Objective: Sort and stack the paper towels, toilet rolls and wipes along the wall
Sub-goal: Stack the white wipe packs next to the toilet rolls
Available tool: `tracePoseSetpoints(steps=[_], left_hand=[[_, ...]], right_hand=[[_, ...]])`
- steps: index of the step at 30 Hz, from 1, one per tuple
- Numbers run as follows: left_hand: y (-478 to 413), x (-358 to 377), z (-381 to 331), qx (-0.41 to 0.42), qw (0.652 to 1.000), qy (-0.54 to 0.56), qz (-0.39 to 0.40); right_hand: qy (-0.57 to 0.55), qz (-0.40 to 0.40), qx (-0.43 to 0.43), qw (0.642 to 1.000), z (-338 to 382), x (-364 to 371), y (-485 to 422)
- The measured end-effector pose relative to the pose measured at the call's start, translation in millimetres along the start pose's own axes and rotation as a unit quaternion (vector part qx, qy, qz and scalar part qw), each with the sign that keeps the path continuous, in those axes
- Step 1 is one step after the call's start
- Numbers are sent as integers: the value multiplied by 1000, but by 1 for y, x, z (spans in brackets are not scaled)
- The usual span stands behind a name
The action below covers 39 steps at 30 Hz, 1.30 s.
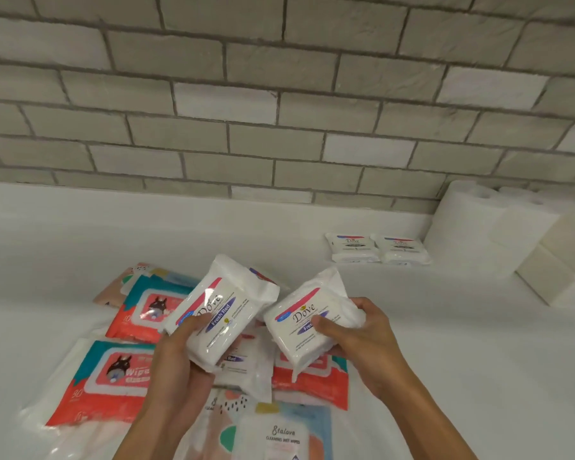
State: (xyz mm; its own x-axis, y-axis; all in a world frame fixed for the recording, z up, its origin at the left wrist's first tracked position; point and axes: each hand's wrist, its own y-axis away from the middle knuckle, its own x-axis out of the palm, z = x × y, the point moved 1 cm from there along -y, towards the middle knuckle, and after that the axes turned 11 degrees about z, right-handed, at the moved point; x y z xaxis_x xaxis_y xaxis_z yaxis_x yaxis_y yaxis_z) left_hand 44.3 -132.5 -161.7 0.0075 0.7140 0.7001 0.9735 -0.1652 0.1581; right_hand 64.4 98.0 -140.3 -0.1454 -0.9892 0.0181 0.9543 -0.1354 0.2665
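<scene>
Two slick Dove packs are held up at frame centre, the left pack pinched between thumb and curled fingers of the left hand and the right pack likewise by the right hand, so either might slide off if set crooked on the Dove pair by the wall at centre right.

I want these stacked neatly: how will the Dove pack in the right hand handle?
Likely soft: the Dove pack wrinkles where the right hand grips it. Its glossy film may slip. Being flat, it should stack stably, like the two packs near the wall.
</scene>
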Motion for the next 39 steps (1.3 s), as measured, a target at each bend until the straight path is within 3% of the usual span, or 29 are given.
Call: tracePoseSetpoints(steps=[6, 18, 29, 33, 37, 39], left_hand=[[-31, 48, 27, -32, 998, 9, 47], [-113, 123, 64, -44, 997, -26, 57], [-177, 170, 85, -43, 994, -90, 48], [-194, 177, 91, -65, 990, -100, 69], [-206, 177, 99, -78, 990, -96, 74], [-210, 175, 103, -82, 990, -93, 69]], right_hand=[[-55, -77, -8, 995, 5, -73, -26], [-144, -135, -58, 979, 34, -191, -122], [-186, -167, -28, 968, 23, -226, -223], [-132, -226, -16, 965, 8, -231, -246], [42, -315, 2, 948, 8, -230, -243], [63, -326, -1, 943, 6, -230, -240]])
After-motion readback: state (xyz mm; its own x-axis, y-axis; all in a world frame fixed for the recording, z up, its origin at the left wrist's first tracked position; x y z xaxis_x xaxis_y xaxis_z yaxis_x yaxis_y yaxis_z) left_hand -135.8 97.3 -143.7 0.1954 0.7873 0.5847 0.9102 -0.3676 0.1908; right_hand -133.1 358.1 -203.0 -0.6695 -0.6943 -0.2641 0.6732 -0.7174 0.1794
